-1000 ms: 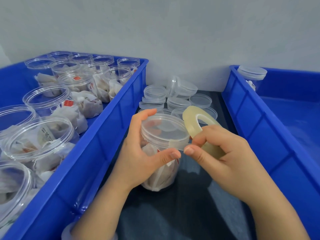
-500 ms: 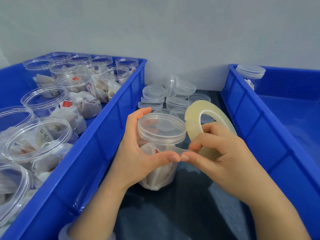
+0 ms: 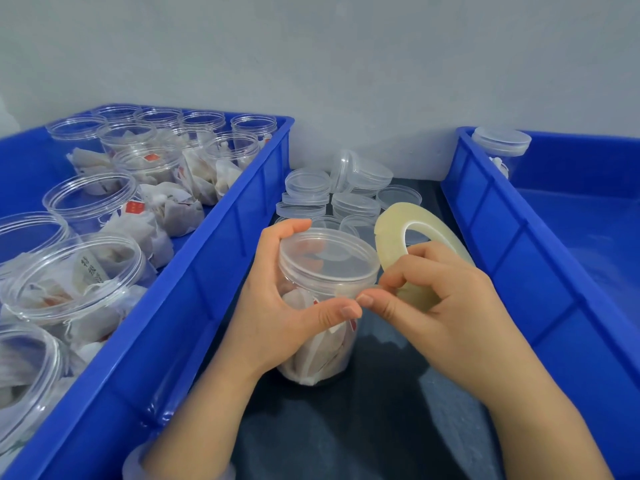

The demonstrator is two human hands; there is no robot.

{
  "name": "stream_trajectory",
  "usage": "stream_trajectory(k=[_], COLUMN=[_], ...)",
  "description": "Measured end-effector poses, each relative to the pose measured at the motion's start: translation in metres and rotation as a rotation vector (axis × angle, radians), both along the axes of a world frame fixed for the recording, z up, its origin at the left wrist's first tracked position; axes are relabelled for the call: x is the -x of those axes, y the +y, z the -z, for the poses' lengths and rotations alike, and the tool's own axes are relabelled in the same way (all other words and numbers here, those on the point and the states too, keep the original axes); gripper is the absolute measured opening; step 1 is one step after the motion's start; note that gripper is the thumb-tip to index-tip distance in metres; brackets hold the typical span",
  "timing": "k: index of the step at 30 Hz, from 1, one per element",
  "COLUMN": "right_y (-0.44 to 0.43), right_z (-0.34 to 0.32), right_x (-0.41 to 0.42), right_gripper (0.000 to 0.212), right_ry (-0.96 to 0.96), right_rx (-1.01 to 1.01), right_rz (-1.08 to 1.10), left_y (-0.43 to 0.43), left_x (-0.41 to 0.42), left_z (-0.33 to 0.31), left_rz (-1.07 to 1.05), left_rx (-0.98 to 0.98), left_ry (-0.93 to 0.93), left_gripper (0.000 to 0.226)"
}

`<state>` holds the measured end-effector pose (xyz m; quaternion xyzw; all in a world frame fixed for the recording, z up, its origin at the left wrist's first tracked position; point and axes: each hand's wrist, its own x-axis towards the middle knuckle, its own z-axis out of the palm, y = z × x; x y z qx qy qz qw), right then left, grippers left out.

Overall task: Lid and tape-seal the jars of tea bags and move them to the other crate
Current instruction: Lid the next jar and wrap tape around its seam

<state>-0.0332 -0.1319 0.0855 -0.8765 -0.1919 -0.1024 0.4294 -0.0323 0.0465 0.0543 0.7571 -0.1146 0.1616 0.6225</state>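
My left hand (image 3: 277, 317) grips the lidded jar (image 3: 322, 348), my right hand (image 3: 446, 306) beside it curled round the tape roll (image 3: 389, 237), fingertips (image 3: 365, 301) at the rim; slack tape could wrinkle or miss the seam

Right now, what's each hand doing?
Left hand: holding the lidded jar.
Right hand: holding the tape roll.

You have two blue crates: one crate (image 3: 194, 323) at 9 o'clock, the other crate (image 3: 512, 258) at 3 o'clock. Two jars wear lids: one lidded jar (image 3: 329, 258) dead centre, another lidded jar (image 3: 502, 142) at 1 o'clock. Count roughly a dozen open jars (image 3: 86, 220) at 9 o'clock, at least seven loose lids (image 3: 306, 181) at 12 o'clock, and one tape roll (image 3: 389, 237).
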Motion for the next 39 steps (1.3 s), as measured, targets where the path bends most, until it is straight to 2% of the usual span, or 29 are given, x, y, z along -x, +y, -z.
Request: stream_trajectory(k=[4,9,11,13,16,22,24,28,30,33,35,39], right_y=[0.004,0.013,0.011,0.007,0.003,-0.005,-0.008,-0.015,-0.018,-0.016,-0.012,-0.007], right_z=[0.0,0.001,0.0,-0.002,-0.003,-0.002,-0.003,0.0,0.001,-0.002,-0.002,-0.001], right_x=[0.0,0.002,0.004,0.005,0.006,0.004,0.004,0.001,-0.002,-0.001,0.0,0.0], right_gripper=[0.043,0.036,0.026,0.019,0.023,0.043,0.037,0.014,0.015,0.023,0.027,0.022], right_ry=[0.017,0.029,0.068,0.106,0.121,0.095,0.069,0.048,0.016,0.009,0.048,0.074], right_rx=[-0.019,-0.066,-0.084,-0.091,-0.067,-0.079,-0.061,-0.1,-0.195,-0.286,-0.31,-0.334], right_rz=[0.04,0.055,0.004,-0.068,-0.109,-0.103,-0.098,-0.038,-0.012,-0.022,-0.062,-0.119], left_y=[0.0,0.003,0.005,0.006,0.007,0.012,0.012,0.021,0.023,0.016,0.011,0.008], left_x=[-0.002,-0.007,-0.009,-0.011,-0.014,-0.015,-0.015,-0.017,-0.018,-0.014,-0.012,-0.014], left_z=[0.0,0.0,0.0,-0.001,-0.001,0.001,0.002,0.001,0.002,0.005,0.01,0.016], left_rz=[-0.015,0.068,0.1,0.107,0.092,0.106,0.106,0.096,-0.034,-0.155,-0.173,-0.157], left_rx=[-0.008,0.132,0.162,0.201,0.257,0.291,0.304,0.539,0.465,0.223,0.114,0.079], left_ry=[-0.026,-0.002,0.023,0.065,0.129,0.195,0.198,0.207,0.125,-0.008,-0.004,0.014], left_gripper=[0.071,0.062,0.068,0.088,0.102,0.103,0.1,0.094,0.093,0.072,0.074,0.077])
